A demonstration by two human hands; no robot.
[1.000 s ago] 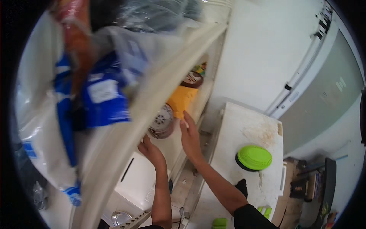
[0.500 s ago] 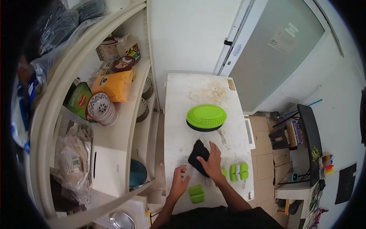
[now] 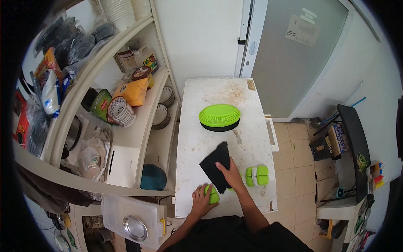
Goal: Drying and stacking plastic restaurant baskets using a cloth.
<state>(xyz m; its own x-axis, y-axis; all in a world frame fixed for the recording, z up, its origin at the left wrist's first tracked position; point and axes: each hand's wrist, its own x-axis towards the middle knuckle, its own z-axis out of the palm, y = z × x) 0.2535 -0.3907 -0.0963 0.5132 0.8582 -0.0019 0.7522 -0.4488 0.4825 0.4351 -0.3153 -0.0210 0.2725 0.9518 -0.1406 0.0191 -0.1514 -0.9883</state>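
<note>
Two bare hands at one scuffed, white, rectangular worktop. One limp black fabric cloth in the right hand, fingers clamped on its right side, thumb on top, the rest hidden beneath; cannot tell whether touching the worktop or just above. One small, rounded, lime-green plastic container in the left hand, near the front edge, just left of the cloth's lower corner, fingers curled closely around it; contents hidden.

Right of the right hand, two rounded, lime-green plastic sections side by side with a whitish strip; cannot tell whether one container or two, nor the contents. Beyond the cloth, one lime-green, oval, perforated plastic basket, bottom up, on one black oval plastic base.

To the left, on the white shelf unit: one stack of white patterned bowls, too closely nested to count; one yellow-orange plastic pouch; one green printed pouch; one clear plastic bag with beige contents. Lower, two stacks of dark-patterned bowls and one round teal plastic tub.

At lower left, one translucent plastic box, with one round, shiny metal dish on top.
</note>
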